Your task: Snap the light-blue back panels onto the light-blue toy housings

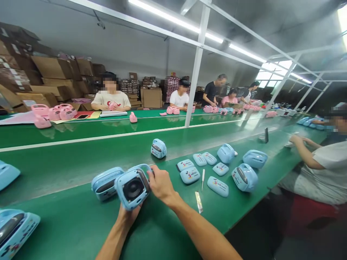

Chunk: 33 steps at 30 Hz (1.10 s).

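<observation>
A light blue speaker housing [124, 191] with its round black driver exposed is held above the green table. My left hand [130, 213] supports it from below, its fingers mostly hidden behind the housing. At the housing's right side, my right hand [161, 182] grips the edge near the handle. Just left of it stands another blue speaker [107, 182]. To the right lie several blue covers with printed figures, including one cover [190, 175], plus a white screwdriver [203, 177] and a small paper strip [198, 202].
A blue speaker [158, 148] stands beyond my hands. More blue speakers [244, 177] sit at the right, others at the far left. A white post [197, 68] rises mid-table. Several people work across the table; one person [325, 162] sits at the right.
</observation>
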### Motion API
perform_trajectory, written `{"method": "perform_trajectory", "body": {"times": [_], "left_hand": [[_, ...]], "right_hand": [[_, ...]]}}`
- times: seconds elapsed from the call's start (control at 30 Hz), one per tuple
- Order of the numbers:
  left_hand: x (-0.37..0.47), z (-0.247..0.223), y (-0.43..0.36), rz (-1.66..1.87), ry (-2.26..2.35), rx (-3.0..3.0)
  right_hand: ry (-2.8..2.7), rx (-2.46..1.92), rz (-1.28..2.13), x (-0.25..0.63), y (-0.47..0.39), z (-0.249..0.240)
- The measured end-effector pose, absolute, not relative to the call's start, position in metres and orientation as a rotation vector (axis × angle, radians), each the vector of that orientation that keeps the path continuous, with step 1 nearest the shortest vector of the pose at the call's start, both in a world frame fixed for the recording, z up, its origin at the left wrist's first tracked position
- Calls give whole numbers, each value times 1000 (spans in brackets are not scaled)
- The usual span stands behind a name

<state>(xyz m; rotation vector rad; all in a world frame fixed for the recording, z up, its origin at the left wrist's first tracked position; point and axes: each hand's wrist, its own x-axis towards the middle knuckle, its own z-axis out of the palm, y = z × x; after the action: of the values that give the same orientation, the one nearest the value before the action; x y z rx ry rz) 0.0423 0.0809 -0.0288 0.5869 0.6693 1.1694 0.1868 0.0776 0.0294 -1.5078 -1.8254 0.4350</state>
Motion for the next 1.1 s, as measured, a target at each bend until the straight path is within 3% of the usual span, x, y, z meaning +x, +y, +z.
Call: {"method": "perform_trajectory", "body": {"times": [0.27, 0.43, 0.53, 0.77, 1.1], "left_hand": [[52, -10, 73, 1116, 604, 210], [54, -4, 74, 1193, 523, 163], [54, -5, 75, 1220, 548, 137], [51, -7, 75, 1210, 619, 129], [54, 0, 72, 1251, 672, 143]], "right_hand": [[-1588, -1578, 630, 235, 54, -9], [-1926, -1634, 258, 318, 39, -6], [-2006, -1690, 243, 369, 40, 1], [-2034, -1658, 448, 403, 53, 4], [-1487, -1362, 982, 419, 58, -6]]}}
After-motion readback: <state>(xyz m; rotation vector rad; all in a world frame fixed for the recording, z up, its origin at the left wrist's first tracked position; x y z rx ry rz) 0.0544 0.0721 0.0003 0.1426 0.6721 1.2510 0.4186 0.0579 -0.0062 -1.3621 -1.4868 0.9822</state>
